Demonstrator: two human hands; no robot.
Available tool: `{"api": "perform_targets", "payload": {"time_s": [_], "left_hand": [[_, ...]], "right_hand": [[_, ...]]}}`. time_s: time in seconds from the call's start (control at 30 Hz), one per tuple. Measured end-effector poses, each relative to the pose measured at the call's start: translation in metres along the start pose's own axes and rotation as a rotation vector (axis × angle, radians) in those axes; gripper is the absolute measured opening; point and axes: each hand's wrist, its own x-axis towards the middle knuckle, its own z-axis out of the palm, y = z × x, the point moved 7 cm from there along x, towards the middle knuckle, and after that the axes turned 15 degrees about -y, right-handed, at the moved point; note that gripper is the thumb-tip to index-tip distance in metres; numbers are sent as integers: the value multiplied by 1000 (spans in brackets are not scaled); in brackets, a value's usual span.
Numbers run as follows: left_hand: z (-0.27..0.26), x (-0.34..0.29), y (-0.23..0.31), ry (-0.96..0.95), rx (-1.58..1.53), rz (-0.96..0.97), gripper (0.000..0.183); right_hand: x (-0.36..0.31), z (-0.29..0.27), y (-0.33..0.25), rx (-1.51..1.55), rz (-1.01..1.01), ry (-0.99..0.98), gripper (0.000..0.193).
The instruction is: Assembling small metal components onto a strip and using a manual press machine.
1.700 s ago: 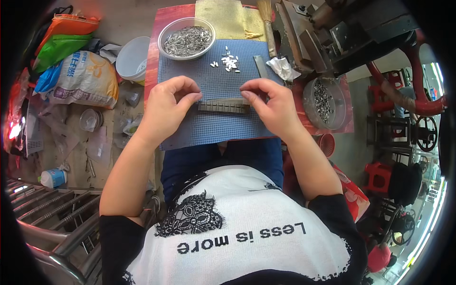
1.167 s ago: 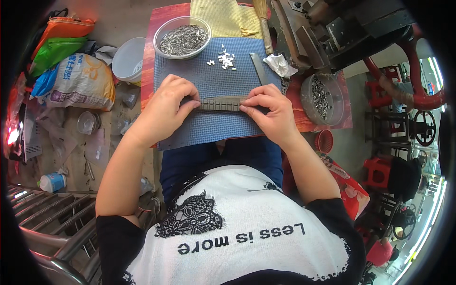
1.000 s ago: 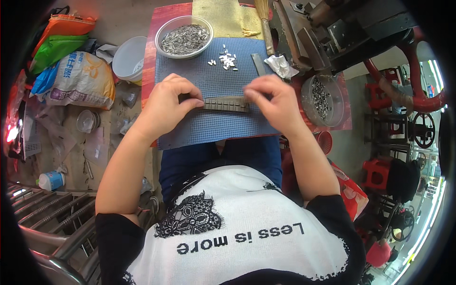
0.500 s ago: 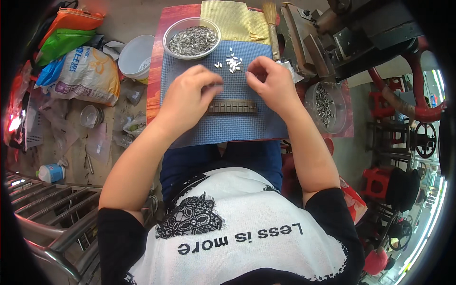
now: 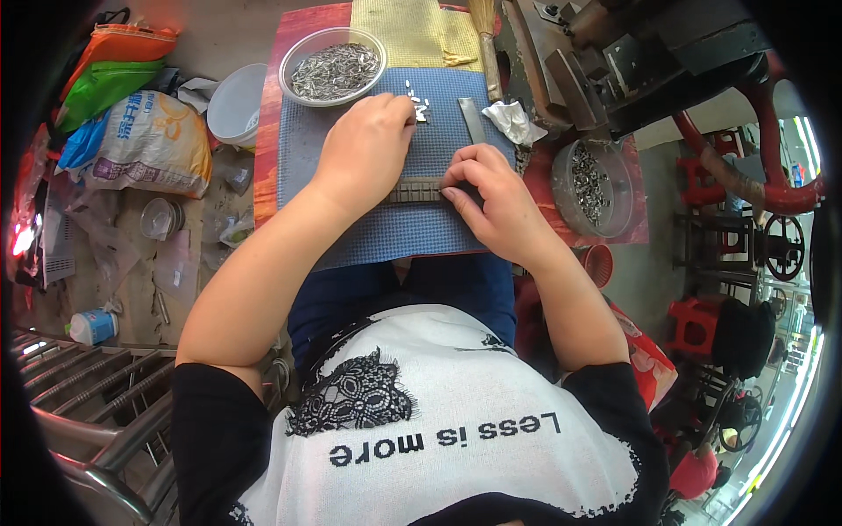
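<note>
On a blue textured mat [image 5: 351, 250] lies a dark slotted metal bar [image 5: 414, 190], its far ends partly covered. My right hand [image 5: 491, 193] is closed, thumb and fingertips at the bar's right end; anything between them is hidden. My left hand [image 5: 368, 145] reaches beyond the bar with fingers bent down beside a small pile of shiny metal pieces [image 5: 419, 112]. Its fingertips are pressed together, and what they pinch does not show. Behind it, a round white bowl [image 5: 288, 83] holds many slender metal pieces [image 5: 338, 72].
A flat metal strip [image 5: 472, 120] and crumpled tissue [image 5: 513, 123] lie at the mat's right, below a brush [image 5: 488, 61]. Right of them are a clear tub [image 5: 624, 188] of metal parts and a heavy machine [image 5: 570, 83]. A white bucket [image 5: 230, 110] stands left.
My right hand has come down toward me to the bar's right end, uncovering the strip and tissue. My left hand has moved away from me and right, to the small pile. The view has shifted slightly.
</note>
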Motion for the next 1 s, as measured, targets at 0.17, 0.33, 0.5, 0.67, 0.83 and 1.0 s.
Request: {"api": "perform_targets", "payload": {"time_s": [0.17,0.33,0.5,0.67,0.83,1.0], "left_hand": [[-21,-24,-1,108,-210,1,9],[-27,-43,-15,-42,-496,-206,11],[-24,-51,-22,-68,-615,-266,10],[-27,-62,-30,-54,-482,-253,12],[-19,-62,-38,-58,-503,-246,12],[-17,-60,-30,-77,-470,-206,11]], "right_hand": [[3,-3,3,28,12,-63,11],[46,-14,8,-106,-49,78,20],[92,10,27,-448,-97,78,32],[72,19,9,-469,-111,-90,37],[52,17,-5,-412,-123,-33,25],[86,6,0,-357,-86,144,13]]}}
